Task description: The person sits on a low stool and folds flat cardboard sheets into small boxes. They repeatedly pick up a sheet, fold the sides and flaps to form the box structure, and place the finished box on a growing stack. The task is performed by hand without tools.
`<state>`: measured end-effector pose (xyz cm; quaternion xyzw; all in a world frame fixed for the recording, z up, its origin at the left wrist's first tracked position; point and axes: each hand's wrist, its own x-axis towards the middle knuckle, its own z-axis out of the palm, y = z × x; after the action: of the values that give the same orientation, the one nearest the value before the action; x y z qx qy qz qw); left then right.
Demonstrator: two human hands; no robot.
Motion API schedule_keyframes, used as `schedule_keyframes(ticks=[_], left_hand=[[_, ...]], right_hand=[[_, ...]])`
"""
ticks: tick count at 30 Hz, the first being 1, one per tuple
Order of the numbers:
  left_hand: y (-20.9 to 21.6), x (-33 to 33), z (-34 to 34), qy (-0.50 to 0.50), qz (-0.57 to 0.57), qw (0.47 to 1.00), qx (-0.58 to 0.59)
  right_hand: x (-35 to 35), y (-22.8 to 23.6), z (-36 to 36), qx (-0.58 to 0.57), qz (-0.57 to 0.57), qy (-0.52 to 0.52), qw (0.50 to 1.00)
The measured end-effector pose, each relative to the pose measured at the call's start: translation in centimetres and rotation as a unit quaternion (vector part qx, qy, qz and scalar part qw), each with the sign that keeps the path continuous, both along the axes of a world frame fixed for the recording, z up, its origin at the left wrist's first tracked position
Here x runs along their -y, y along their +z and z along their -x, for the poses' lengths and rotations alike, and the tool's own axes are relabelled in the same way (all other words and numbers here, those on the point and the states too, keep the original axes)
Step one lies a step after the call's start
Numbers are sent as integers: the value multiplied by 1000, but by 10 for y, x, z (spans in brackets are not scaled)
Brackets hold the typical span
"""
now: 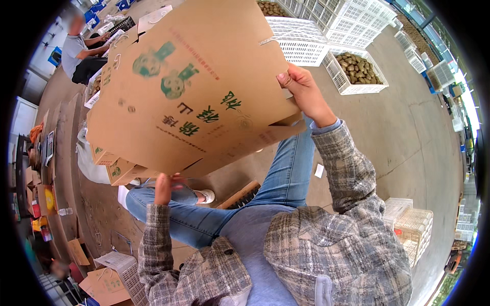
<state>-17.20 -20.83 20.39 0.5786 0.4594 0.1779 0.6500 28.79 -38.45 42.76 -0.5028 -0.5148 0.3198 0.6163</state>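
A large brown cardboard carton, partly folded flat and printed with green cartoon figures and lettering, is held up in front of me at a tilt. My right hand grips its right edge, thumb on the printed face and the other fingers hidden behind. By the lower left edge, my left hand has its fingers apart, some blurred; whether they touch the board is unclear. Smaller printed cartons show below the board's left end. A dark-bristled brush with a wooden back lies by my legs.
White plastic crates are stacked beyond the carton. One crate holds brown kiwifruit. Another person sits at the far left beside crates. An overturned-looking white crate stands on the right; open cartons lie at lower left.
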Motion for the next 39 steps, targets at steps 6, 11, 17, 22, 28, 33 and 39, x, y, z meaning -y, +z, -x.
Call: schedule_keyframes(ticks=[6,11,17,22,28,33,39], left_hand=[[153,91,-5,-200,-24,962,-182],[222,121,-71,-98,-532,840,-39],[159,95,-81,44,-590,800,-100],[122,87,-83,-13,-535,836,-119],[76,97,-82,-27,-533,833,-146],[26,92,-90,-58,-477,868,-125],[-37,102,-120,-219,-482,840,-120]], right_hand=[[-25,56,27,267,58,142,952],[-63,11,83,444,60,217,867],[-82,-45,134,456,64,269,846],[-90,-91,132,488,97,256,829],[-117,-136,137,516,72,252,816],[-133,-179,157,568,-22,196,799],[-153,-236,183,498,60,108,859]])
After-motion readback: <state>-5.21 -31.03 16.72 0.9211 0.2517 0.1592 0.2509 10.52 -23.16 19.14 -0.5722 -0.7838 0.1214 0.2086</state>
